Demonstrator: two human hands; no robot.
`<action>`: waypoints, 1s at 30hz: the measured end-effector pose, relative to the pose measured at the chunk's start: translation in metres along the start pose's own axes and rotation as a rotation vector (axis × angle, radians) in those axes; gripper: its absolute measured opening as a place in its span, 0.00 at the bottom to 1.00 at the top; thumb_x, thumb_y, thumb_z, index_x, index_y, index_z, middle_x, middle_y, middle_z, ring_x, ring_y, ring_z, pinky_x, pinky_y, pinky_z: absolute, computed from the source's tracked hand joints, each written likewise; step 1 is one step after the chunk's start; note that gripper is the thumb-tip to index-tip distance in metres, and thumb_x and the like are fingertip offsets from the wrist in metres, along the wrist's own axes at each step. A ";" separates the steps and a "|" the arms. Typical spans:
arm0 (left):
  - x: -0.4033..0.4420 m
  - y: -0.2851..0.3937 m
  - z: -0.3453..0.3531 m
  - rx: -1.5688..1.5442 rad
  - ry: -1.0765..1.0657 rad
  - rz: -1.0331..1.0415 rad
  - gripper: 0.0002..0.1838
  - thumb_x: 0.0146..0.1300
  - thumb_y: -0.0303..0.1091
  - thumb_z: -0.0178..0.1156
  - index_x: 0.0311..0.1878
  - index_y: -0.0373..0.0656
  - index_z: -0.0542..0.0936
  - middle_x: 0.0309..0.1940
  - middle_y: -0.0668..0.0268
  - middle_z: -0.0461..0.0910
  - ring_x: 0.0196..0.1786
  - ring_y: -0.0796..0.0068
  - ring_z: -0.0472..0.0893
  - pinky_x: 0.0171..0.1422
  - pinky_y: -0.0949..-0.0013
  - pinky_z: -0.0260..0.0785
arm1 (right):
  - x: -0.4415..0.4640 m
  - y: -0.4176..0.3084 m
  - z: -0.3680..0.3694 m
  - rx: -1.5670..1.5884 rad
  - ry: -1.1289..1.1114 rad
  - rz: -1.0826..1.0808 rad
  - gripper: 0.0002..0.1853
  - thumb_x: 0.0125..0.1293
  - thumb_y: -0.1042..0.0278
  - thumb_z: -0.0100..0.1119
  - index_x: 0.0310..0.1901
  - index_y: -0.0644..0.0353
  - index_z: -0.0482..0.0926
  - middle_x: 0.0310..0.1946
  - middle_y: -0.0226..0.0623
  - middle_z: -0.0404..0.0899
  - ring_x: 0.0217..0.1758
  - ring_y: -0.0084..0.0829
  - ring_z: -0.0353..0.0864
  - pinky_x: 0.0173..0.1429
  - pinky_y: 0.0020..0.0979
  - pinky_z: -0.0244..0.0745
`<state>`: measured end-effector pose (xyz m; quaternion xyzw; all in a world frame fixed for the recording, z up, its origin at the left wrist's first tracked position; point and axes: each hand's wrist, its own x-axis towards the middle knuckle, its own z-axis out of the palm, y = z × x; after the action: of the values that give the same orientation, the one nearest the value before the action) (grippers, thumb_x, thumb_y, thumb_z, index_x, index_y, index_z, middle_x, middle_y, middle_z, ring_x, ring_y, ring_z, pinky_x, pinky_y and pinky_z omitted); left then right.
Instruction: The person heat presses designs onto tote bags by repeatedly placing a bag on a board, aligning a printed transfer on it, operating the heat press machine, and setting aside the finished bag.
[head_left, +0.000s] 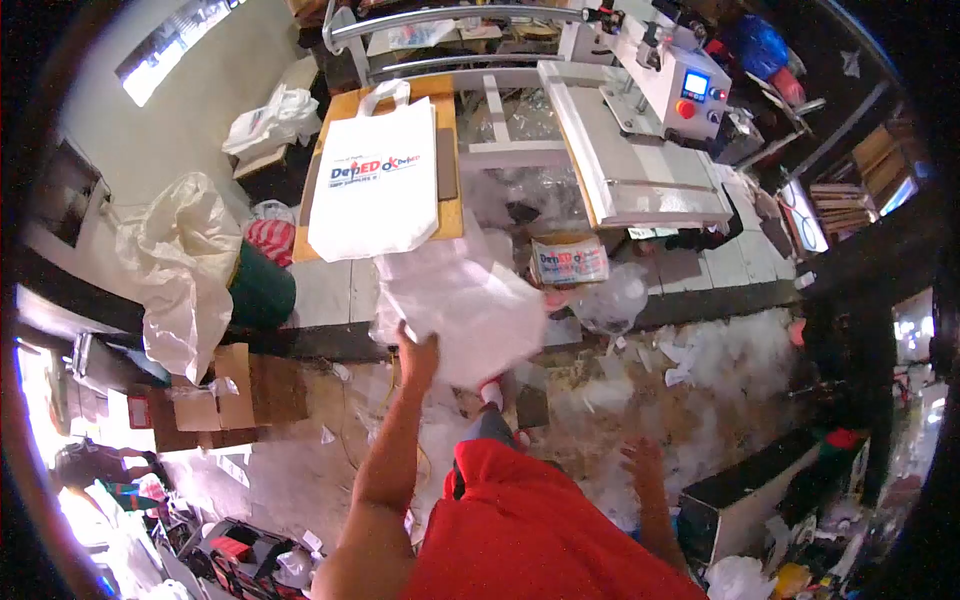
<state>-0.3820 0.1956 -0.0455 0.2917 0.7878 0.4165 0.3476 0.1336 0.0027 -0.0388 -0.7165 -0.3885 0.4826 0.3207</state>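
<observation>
My left hand (418, 358) is closed on the edge of a plain white bag (475, 315), which hangs in front of the bench and is partly blurred. No print shows on its visible side. Just beyond it, a white tote bag (375, 190) with red and blue lettering lies flat on a wooden board (447, 220), its handle toward the back. Low at my right side, my right hand (645, 468) is somewhat blurred, fingers apart, holding nothing.
A heat press (650, 150) with a lit display stands right of the board. A small printed box (570, 262) and clear plastic (612, 300) sit at the bench's front. Left are a green bin (262, 285) and cardboard box (225, 395). Scraps litter the floor (600, 400).
</observation>
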 end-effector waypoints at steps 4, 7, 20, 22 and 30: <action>-0.092 0.067 -0.041 -0.129 -0.318 0.121 0.42 0.63 0.33 0.68 0.77 0.47 0.57 0.55 0.44 0.80 0.55 0.61 0.82 0.57 0.62 0.75 | 0.006 -0.179 0.065 0.867 -0.289 0.540 0.33 0.70 0.39 0.55 0.66 0.56 0.71 0.64 0.49 0.74 0.61 0.48 0.78 0.61 0.47 0.76; -0.096 0.114 -0.068 -0.015 -0.473 0.143 0.33 0.64 0.35 0.68 0.72 0.48 0.69 0.50 0.47 0.83 0.51 0.64 0.84 0.52 0.63 0.77 | 0.023 -0.241 0.084 0.635 -0.232 0.289 0.35 0.68 0.44 0.60 0.70 0.56 0.68 0.63 0.46 0.75 0.63 0.46 0.76 0.63 0.47 0.74; 0.077 0.480 -0.303 -0.307 0.958 1.832 0.20 0.77 0.28 0.48 0.68 0.35 0.68 0.55 0.47 0.78 0.47 0.66 0.83 0.44 0.66 0.79 | 0.043 -0.736 0.240 0.349 0.464 -1.976 0.19 0.75 0.66 0.57 0.62 0.65 0.75 0.51 0.39 0.82 0.48 0.24 0.80 0.54 0.27 0.76; 0.153 0.447 -0.315 0.155 1.151 1.654 0.18 0.76 0.28 0.47 0.65 0.34 0.71 0.54 0.48 0.79 0.48 0.59 0.83 0.47 0.62 0.78 | 0.079 -0.734 0.303 0.272 0.625 -1.781 0.19 0.77 0.60 0.53 0.59 0.67 0.76 0.47 0.38 0.83 0.47 0.26 0.81 0.54 0.28 0.76; 0.315 0.150 -0.167 0.730 0.068 0.555 0.27 0.67 0.34 0.52 0.70 0.52 0.72 0.46 0.49 0.76 0.46 0.47 0.81 0.51 0.48 0.76 | 0.292 -0.468 0.502 -0.562 0.044 -0.835 0.14 0.68 0.67 0.56 0.52 0.58 0.82 0.41 0.53 0.84 0.46 0.54 0.83 0.52 0.50 0.77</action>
<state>-0.6739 0.4281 0.0560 0.5811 0.7860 0.1985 0.0712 -0.3864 0.5281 0.0578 -0.5684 -0.7503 0.1746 0.2891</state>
